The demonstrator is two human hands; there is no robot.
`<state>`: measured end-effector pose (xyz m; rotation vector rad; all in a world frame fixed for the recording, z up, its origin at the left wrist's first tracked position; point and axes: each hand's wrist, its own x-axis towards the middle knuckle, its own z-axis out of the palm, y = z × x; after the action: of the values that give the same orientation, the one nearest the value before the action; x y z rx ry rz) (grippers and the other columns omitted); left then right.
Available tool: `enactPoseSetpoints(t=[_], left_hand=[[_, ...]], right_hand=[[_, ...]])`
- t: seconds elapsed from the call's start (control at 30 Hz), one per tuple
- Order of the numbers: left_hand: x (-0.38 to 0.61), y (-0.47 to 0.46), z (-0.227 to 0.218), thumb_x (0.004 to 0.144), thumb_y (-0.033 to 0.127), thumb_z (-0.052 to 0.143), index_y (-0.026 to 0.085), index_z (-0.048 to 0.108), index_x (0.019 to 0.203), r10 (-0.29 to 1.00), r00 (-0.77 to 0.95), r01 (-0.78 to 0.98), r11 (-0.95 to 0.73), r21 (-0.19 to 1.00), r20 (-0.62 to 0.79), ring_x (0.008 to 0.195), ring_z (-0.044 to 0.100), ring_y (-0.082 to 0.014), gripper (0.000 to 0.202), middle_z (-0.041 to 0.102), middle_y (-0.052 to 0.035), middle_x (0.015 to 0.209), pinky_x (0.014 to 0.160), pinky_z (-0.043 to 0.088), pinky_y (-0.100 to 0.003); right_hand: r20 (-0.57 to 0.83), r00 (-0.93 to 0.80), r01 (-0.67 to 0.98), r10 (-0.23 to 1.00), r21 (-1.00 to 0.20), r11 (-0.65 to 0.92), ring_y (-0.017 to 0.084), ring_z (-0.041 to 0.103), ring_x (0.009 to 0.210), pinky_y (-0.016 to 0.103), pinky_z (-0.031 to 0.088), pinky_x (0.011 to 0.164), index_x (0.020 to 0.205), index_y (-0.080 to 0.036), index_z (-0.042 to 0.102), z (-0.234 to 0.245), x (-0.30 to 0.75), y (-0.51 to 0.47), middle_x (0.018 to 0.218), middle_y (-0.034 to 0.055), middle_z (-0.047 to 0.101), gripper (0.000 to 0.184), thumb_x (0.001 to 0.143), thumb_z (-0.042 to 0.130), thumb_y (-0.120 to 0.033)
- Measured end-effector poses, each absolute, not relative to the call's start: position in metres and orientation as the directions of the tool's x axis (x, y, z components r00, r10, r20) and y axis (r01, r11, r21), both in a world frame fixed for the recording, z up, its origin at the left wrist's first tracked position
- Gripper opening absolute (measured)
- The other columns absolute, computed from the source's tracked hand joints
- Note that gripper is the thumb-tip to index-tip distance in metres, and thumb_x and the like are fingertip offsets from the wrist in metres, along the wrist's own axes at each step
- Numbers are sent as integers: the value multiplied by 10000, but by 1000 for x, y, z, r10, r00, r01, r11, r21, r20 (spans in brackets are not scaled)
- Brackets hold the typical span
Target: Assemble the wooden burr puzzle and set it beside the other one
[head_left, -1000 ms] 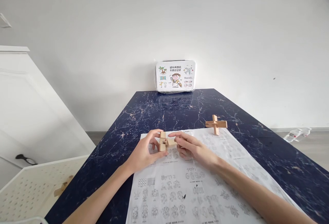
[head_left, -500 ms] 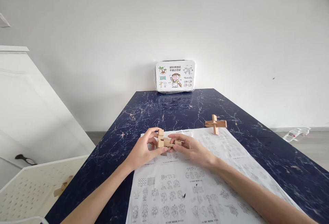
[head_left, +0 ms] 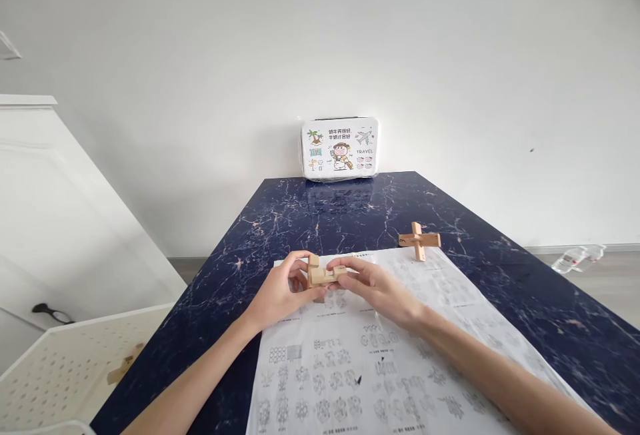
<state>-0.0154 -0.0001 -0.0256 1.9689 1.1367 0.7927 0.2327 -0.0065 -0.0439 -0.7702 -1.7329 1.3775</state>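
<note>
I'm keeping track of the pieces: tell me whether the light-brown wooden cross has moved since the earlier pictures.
No: against the far-right corner of the white printed paper sheet, the light-brown wooden cross sits in the same place.

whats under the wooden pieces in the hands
Beneath the wooden pieces lies the printed sheet, with small drawings visible nearer the camera. The pieces, the left hand and the right hand cover part of it, so any print there can't be seen.
</note>
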Motion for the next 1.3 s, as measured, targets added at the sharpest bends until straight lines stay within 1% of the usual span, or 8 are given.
enactPoseSetpoints(t=[0.17,0.3,0.43,0.63,0.8,0.97,1.13,1.3], left_hand=[[-15,-2,-25,856,477,820,278,492,1324,881,454,460,-363,810,137,962,732,-252,604,750,-47,1106,792,545,-353],[-13,-4,-23,853,505,821,285,502,1317,872,474,480,-371,795,121,974,714,-253,604,742,-37,1096,815,543,-358],[-13,-6,-22,833,543,835,292,515,1330,870,479,492,-376,785,116,949,695,-251,642,729,-38,1092,813,544,-365],[-14,-6,-26,806,553,858,309,532,1344,870,479,505,-379,775,113,943,680,-241,674,706,-38,1150,812,542,-359],[-14,-5,-27,793,515,877,307,544,1341,868,473,500,-405,765,151,1005,684,-254,674,694,-42,1206,872,551,-379],[-14,-6,-28,790,501,880,321,530,1370,865,469,496,-426,757,179,1066,683,-266,701,680,-49,1281,900,566,-389],[-12,-7,-26,791,506,873,312,536,1371,864,464,511,-442,737,197,1060,695,-268,698,692,-56,1280,887,577,-389],[-11,-5,-24,782,517,874,285,561,1309,867,435,541,-467,699,243,1002,696,-252,655,717,-52,1216,847,563,-371]], right_hand=[[227,-445,112,866,-946,305,240,725,1059,452,583,968,1231,-261,699,-53,224,-7,1207,77,735,285,985,670,-404],[238,-378,80,895,-954,288,231,733,1028,440,575,972,1153,-227,686,-56,221,-6,1097,72,767,244,952,718,-362],[235,-341,94,910,-955,282,222,727,951,410,579,882,1093,-219,659,-55,222,-7,1005,60,762,237,926,740,-368],[242,-303,141,922,-945,294,215,702,899,375,556,802,1051,-235,667,-53,220,-9,953,47,748,211,886,757,-331],[238,-298,169,925,-940,296,206,695,819,360,538,734,1059,-236,672,-54,221,-9,919,39,741,227,900,754,-375],[199,-306,177,931,-949,261,187,689,750,350,516,687,1067,-230,663,-51,223,-11,991,57,741,259,921,740,-430],[158,-332,99,930,-975,201,154,663,689,321,491,632,1067,-228,650,-50,224,-10,1019,55,714,297,934,736,-479],[129,-392,-4,911,-990,139,96,567,586,278,413,533,1077,-231,656,-52,227,-6,1023,32,656,364,925,739,-551]])
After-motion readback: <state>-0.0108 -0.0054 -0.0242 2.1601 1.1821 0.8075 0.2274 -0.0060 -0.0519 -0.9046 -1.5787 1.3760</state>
